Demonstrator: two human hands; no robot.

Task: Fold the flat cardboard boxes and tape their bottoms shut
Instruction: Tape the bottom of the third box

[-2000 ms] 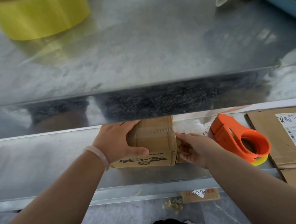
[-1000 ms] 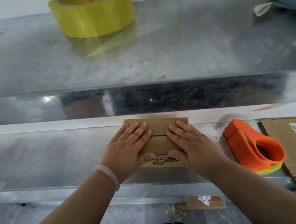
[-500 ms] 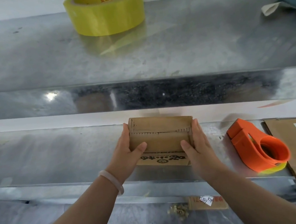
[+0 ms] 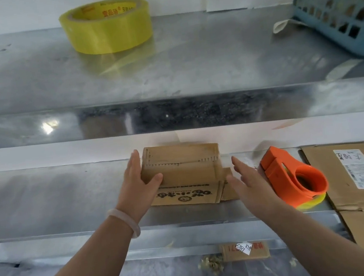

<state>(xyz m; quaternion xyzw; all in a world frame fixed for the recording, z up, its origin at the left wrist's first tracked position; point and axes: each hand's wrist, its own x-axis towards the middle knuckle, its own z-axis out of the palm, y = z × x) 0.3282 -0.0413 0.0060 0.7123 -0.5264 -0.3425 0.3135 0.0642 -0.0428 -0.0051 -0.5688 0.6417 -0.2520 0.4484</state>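
A small brown cardboard box [image 4: 187, 177] stands on the lower metal shelf [image 4: 48, 201], its flaps folded shut on top, black printing on its near side. My left hand [image 4: 136, 183] grips its left end, thumb on top. My right hand [image 4: 246, 180] is off the box, fingers spread, hovering between the box's right end and an orange tape dispenser [image 4: 293, 180] that holds yellow tape. A side flap sticks out at the box's lower right.
Flat cardboard with a shipping label [image 4: 358, 177] lies at the right. A yellow tape roll [image 4: 106, 29] and a blue plastic basket [image 4: 340, 8] sit on the upper shelf. A cardboard scrap [image 4: 244, 251] lies on the floor.
My right hand has let go of the box's right end and moved right toward the tape dispenser. My left hand still holds the box's left end.
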